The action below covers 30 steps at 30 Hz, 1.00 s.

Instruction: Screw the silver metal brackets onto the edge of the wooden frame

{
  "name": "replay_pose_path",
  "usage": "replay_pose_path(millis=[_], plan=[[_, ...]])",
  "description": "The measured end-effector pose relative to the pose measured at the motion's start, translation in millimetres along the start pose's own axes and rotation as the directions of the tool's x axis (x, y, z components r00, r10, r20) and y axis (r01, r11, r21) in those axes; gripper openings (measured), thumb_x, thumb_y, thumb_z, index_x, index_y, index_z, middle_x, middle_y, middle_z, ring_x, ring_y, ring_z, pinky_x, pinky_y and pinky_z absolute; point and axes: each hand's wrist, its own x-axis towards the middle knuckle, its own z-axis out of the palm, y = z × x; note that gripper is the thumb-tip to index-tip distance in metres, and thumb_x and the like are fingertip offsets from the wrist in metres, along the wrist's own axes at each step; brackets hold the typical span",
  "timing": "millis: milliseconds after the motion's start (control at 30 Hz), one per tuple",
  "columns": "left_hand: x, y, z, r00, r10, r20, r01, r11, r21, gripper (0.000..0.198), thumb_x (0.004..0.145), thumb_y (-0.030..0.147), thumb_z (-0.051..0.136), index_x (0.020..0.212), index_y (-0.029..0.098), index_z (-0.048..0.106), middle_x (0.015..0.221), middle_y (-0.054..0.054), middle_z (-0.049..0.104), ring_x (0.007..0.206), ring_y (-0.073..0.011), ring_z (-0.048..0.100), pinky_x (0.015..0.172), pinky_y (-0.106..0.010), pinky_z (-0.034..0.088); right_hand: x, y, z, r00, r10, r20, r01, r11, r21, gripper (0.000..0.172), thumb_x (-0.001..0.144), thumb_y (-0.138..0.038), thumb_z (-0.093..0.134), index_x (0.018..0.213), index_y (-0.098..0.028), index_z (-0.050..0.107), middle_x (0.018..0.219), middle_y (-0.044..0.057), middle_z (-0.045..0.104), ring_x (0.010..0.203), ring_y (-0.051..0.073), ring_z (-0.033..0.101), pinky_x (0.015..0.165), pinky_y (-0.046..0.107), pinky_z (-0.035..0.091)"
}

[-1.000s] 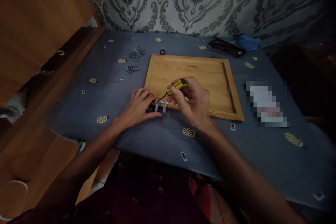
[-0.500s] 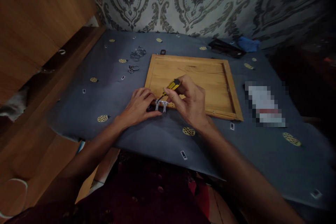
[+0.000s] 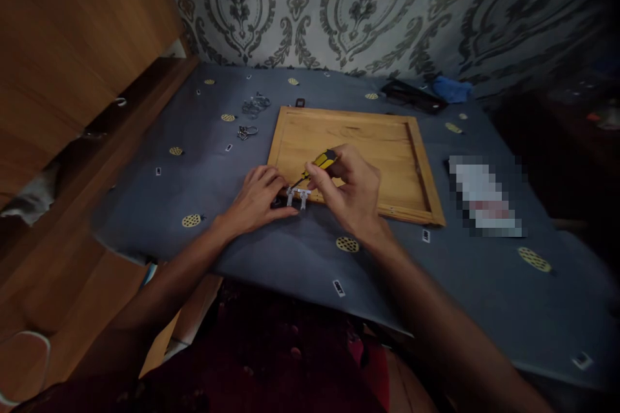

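Observation:
A framed wooden panel [image 3: 349, 135] lies flat on the cloth-covered table, its raised border facing up. At its near left edge sits a small silver metal fitting [image 3: 303, 199] with two legs that stick out toward me. My right hand [image 3: 356, 190] is closed round a yellow-and-black screwdriver [image 3: 323, 160], tilted so that its shaft reaches down left to the fitting. My left hand [image 3: 259, 200] grips the panel's near left corner, fingers on the border and thumb in front, close beside the fitting. Something dark under the left fingers is mostly hidden.
Behind the left corner lie a ring of small metal pieces [image 3: 247, 132] and a clear tangled bundle [image 3: 256, 104]. A small dark square object [image 3: 300, 102] is behind the panel. At the back right are a black case [image 3: 414, 97] and a blue cloth [image 3: 452, 89]; a blurred-out item [image 3: 485, 197] lies right.
The view has shifted slightly. Both hands keep their places at the fitting, and the screwdriver's handle leans a little further to the right.

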Motion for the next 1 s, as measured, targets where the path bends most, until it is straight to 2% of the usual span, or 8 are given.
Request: replay_pose_path(millis=[133,233,533,633,767,900,1000], plan=[[1,0,-2.3,1.0,0.011,-0.007,-0.011,1.0,-0.015,0.051,0.09,0.065,0.074,0.111,0.019,0.068,0.119,-0.011,0.067,0.118,-0.0316,0.058,0.104,-0.049,0.048,0,-3,-4,0.987,0.043,-0.156,-0.028,0.995,0.099,0.028,0.098,-0.052,0.066,0.093,-0.027,0.055,0.076,-0.003,0.062,0.06,0.014,0.066,0.055,0.031,0.053],[1,0,-3.5,1.0,0.007,0.004,-0.007,1.0,-0.004,0.05,0.09,0.065,0.074,0.11,0.019,0.068,0.118,-0.011,0.067,0.118,-0.0318,0.058,0.102,-0.048,0.048,-1,0,-9,0.976,0.054,-0.212,-0.034,0.995,0.096,0.031,0.097,-0.056,0.067,0.093,-0.028,0.054,0.074,-0.004,0.062,0.058,0.013,0.067,0.053,0.029,0.053],[0,0,-3.8,1.0,0.02,-0.018,-0.019,0.999,0.032,0.055,0.088,0.069,0.073,0.115,0.021,0.069,0.118,-0.01,0.069,0.122,-0.0314,0.057,0.109,-0.049,0.043,-5,20,-23,0.965,0.105,-0.242,-0.075,0.989,0.13,0.037,0.093,-0.057,0.072,0.085,-0.026,0.054,0.065,-0.006,0.057,0.051,0.012,0.065,0.044,0.025,0.047],[0,-2,-5.4,0.997,0.035,-0.063,-0.034,0.999,0.024,0.06,0.088,0.073,0.071,0.116,0.02,0.068,0.117,-0.01,0.07,0.121,-0.031,0.058,0.109,-0.048,0.044,-2,28,-23,0.956,0.141,-0.258,-0.098,0.98,0.171,0.038,0.093,-0.058,0.072,0.084,-0.027,0.053,0.064,-0.006,0.057,0.05,0.012,0.064,0.043,0.025,0.045],[-1,-7,-8.6,0.987,0.002,-0.16,-0.009,0.999,-0.041,0.049,0.098,0.066,0.062,0.113,0.02,0.068,0.117,-0.011,0.071,0.121,-0.0299,0.059,0.107,-0.046,0.046,3,39,-22,0.929,0.248,-0.275,-0.182,0.952,0.244,0.049,0.086,-0.068,0.074,0.078,-0.027,0.05,0.059,-0.006,0.055,0.045,0.012,0.06,0.04,0.025,0.041],[-4,-10,-11.0,0.981,-0.054,-0.187,0.032,0.992,-0.12,0.036,0.104,0.054,0.058,0.11,0.021,0.069,0.111,-0.01,0.073,0.119,-0.0287,0.061,0.104,-0.045,0.047,5,47,-24,0.901,0.349,-0.257,-0.259,0.909,0.328,0.06,0.076,-0.079,0.076,0.075,-0.026,0.047,0.058,-0.007,0.052,0.041,0.01,0.057,0.039,0.024,0.04],[-6,-10,-11.8,0.975,-0.085,-0.205,0.058,0.99,-0.132,0.028,0.105,0.047,0.057,0.107,0.021,0.069,0.109,-0.009,0.073,0.112,-0.0268,0.063,0.1,-0.043,0.05,5,54,-24,0.889,0.385,-0.248,-0.29,0.892,0.347,0.061,0.076,-0.081,0.074,0.077,-0.026,0.048,0.061,-0.007,0.052,0.044,0.01,0.059,0.041,0.024,0.042]])
